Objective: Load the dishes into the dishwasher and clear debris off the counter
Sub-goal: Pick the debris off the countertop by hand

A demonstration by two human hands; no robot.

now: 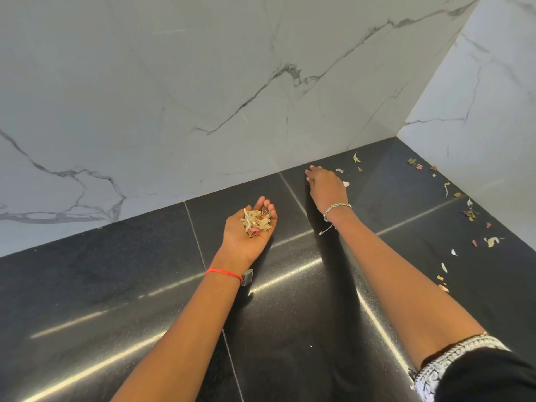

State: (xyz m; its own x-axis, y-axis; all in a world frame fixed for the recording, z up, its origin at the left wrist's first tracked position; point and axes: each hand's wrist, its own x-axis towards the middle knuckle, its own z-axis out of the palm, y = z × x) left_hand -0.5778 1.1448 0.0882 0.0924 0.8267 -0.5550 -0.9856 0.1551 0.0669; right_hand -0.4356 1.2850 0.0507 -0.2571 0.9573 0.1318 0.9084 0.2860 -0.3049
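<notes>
Head view: before you the white marble wall [174,97], veined in grey, fills the upper half and turns a corner at the right. Below it runs the black counter [116,285], glossy tiles with pale grout lines, and both your bare forearms stretch out over it. At the lower right corner a black sleeve [478,372] with a white patterned hem covers your right upper arm.

Your left hand [246,230] is held palm up above the middle of the counter, loosely cupped, fingers only gently bent. A heap of debris [256,221], dry pale leaves and pinkish bits, lies in its palm.

Your right hand [326,184] is farther out, palm down, close to the foot of the wall, its fingers pointing down at the counter. Its back hides the fingertips, so you cannot tell whether they pinch anything or just touch the surface.

More scattered debris [470,214] lies on the counter along the side wall at the right, well apart from your left hand, and a few flakes lie just beside your right hand.

A silver bracelet [336,208] circles your right wrist and a red string [224,272] your left
</notes>
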